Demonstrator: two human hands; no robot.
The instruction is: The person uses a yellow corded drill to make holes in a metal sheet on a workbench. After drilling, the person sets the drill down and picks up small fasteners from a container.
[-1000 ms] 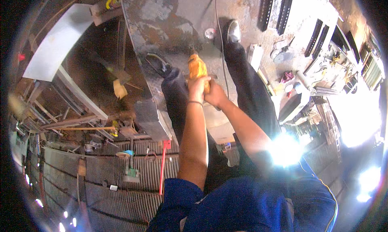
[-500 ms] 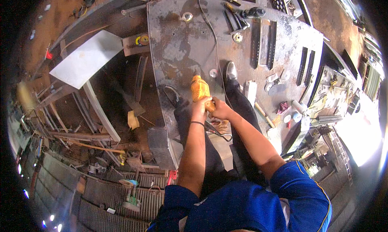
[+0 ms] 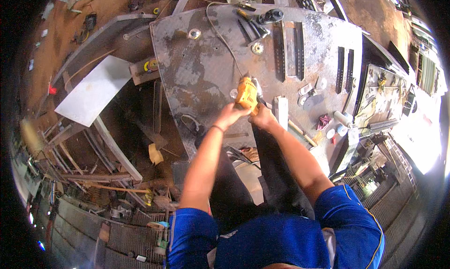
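A yellow power tool [image 3: 246,94], probably an angle grinder, is gripped by both my hands above a worn steel work table [image 3: 201,67]. My left hand [image 3: 230,113] wraps the tool's rear from the left. My right hand [image 3: 262,117] holds it from the right and below. A thin cable [image 3: 224,39] runs from the tool across the table top toward the far edge. Both forearms reach up from my blue sleeves at the lower edge. A small round metal part [image 3: 233,93] lies just left of the tool.
On the table lie dark metal bars [image 3: 287,44], a black tool [image 3: 269,17], metal rings [image 3: 194,33], a white block [image 3: 281,110] and small parts at the right. A white sheet [image 3: 93,91] and scrap steel [image 3: 117,152] crowd the floor at left. A cluttered bench [image 3: 382,100] stands right.
My view has tilted, so the whole table top now shows. Both hands still hold the yellow tool, now lower in the picture over the table's near part.
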